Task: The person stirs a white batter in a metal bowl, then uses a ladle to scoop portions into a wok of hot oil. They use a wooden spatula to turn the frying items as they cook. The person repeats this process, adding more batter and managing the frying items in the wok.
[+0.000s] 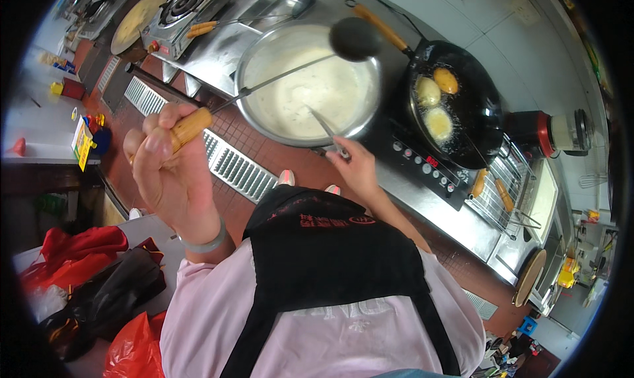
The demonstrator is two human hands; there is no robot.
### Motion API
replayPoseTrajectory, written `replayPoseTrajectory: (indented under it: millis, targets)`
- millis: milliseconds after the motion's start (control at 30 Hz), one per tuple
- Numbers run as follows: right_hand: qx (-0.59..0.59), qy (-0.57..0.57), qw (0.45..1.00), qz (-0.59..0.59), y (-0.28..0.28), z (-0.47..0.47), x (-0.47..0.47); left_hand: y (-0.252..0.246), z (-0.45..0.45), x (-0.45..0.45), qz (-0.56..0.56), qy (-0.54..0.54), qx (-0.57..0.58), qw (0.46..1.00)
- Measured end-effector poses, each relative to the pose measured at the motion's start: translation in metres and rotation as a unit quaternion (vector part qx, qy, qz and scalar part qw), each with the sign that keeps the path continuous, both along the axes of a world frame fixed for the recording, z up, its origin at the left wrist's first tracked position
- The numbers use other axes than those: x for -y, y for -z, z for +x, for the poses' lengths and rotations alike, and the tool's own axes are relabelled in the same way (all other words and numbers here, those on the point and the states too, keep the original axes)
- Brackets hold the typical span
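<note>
My left hand (178,175) is raised at the left, its fingers closed around the wooden handle (193,128) of a long-stemmed ladle. The dark round ladle head (354,39) is held over the right rim of a large steel bowl (241,93). Pale, creamy batter (297,81) fills much of this bowl. At the bowl's near edge, my right hand (357,165) grips a metal utensil (323,123) whose far end meets the batter; its tip is hidden. To the right, a black wok (478,100) holds three round pieces, one browned (446,81) and two paler (428,92), in bubbling oil.
The wok sits on an induction cooker (421,167) with a lit display. Two wooden-handled tools (504,195) lie over a wire rack (488,214); a blender (537,133) stands beyond. A gas stove (183,6) is far left, plastic bags (133,348) lower left. A metal grate (237,172) crosses the floor.
</note>
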State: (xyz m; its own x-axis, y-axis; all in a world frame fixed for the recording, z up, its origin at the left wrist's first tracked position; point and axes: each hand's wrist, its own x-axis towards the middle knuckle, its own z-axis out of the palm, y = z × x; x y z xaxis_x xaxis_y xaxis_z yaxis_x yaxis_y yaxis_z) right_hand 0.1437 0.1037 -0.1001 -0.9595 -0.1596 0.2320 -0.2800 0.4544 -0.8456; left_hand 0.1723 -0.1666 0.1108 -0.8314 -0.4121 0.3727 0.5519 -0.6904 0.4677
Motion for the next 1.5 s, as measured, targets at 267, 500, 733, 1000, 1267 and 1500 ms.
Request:
replayPoseTrajectory:
  millis: [267, 500, 733, 1000, 1267, 1500]
  targets:
    - [0.124, 0.015, 0.973, -0.196, -0.013, -0.096, 0.069, 0.018, -0.008, 0.08, -0.033, -0.058, 0.049, 0.997]
    - [-0.132, -0.103, 0.976, 0.141, -0.067, -0.111, 0.004, 0.035, -0.027, 0.111, -0.06, -0.06, 0.07, 0.994]
    - [-0.156, -0.096, 0.965, 0.189, -0.064, -0.12, -0.001, 0.045, -0.047, 0.125, -0.07, -0.033, 0.067, 0.995]
    - [-0.104, -0.248, 0.944, 0.193, -0.052, -0.053, 0.046, 0.052, -0.065, 0.133, -0.081, -0.019, 0.064, 0.994]
    - [-0.126, -0.097, 0.973, 0.17, -0.045, -0.099, 0.032, 0.056, -0.068, 0.14, -0.104, -0.029, 0.045, 0.993]
    - [-0.103, -0.179, 0.971, 0.122, -0.038, -0.064, 0.065, 0.058, -0.069, 0.135, -0.106, -0.034, 0.054, 0.992]
